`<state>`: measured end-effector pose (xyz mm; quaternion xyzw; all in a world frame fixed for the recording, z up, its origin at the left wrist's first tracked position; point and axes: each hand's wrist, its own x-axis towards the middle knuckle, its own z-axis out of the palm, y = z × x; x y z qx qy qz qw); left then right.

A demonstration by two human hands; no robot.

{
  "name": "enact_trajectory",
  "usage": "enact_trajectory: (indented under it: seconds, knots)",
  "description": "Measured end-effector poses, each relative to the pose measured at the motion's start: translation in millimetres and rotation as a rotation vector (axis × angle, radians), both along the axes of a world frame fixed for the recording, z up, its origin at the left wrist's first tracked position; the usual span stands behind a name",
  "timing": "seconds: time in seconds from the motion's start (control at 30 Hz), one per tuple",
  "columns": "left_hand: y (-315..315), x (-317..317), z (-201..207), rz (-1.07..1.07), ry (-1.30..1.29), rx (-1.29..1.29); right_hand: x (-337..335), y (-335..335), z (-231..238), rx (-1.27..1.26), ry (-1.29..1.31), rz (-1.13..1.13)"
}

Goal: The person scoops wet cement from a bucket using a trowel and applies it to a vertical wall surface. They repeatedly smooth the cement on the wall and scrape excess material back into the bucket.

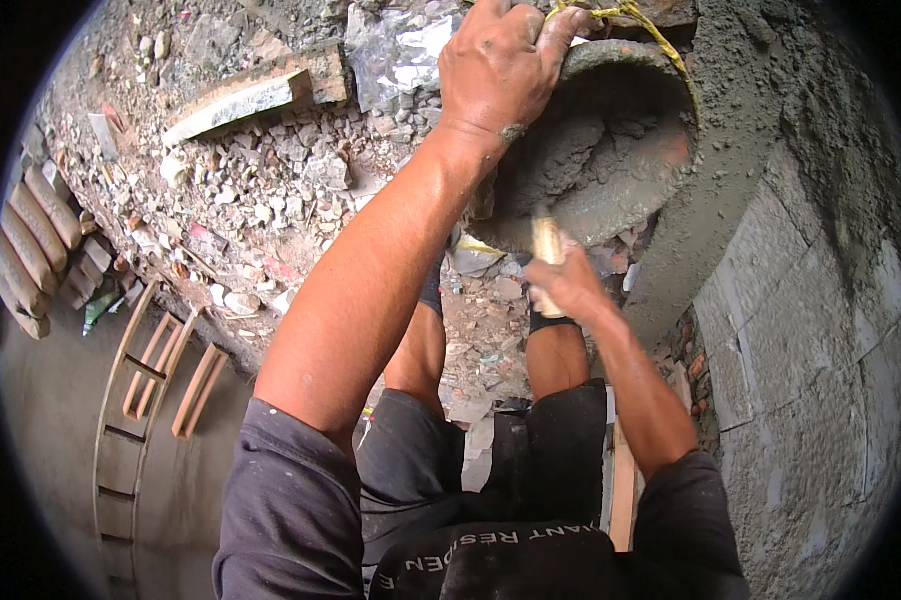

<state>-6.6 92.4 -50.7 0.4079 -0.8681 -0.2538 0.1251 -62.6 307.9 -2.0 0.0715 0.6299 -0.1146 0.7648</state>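
A round bucket [626, 205], its walls caked with grey mortar, is tilted so that its mouth faces me. Wet mortar [596, 135] lies inside it. My left hand [501, 70] is closed at the bucket's upper left rim, beside a yellow rope [636, 12] tied there; its fingertips are partly hidden. My right hand [571, 280] grips the pale wooden handle of a trowel [548, 240] at the bucket's lower edge. Motion blurs this hand a little, and the trowel's blade cannot be made out against the mortar.
Rubble [291, 180] covers the ground, with a broken slab [241, 108] at upper left. A wet mortar strip [716, 200] runs along the right, next to a grey plastered surface [811, 370]. Lower on the left are a ladder [121, 435] and stacked sacks [33, 240].
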Motion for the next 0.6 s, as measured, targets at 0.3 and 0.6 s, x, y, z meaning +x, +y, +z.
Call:
enact_trajectory:
  seconds: [0.3,0.6]
  knots:
    - [0,-11,15,0.225,0.145,0.146,-15,-23,52,-0.231,-0.104,-0.538]
    - [-2,-6,20,0.252,0.159,0.100,-96,4,120,-0.253,0.514,0.898]
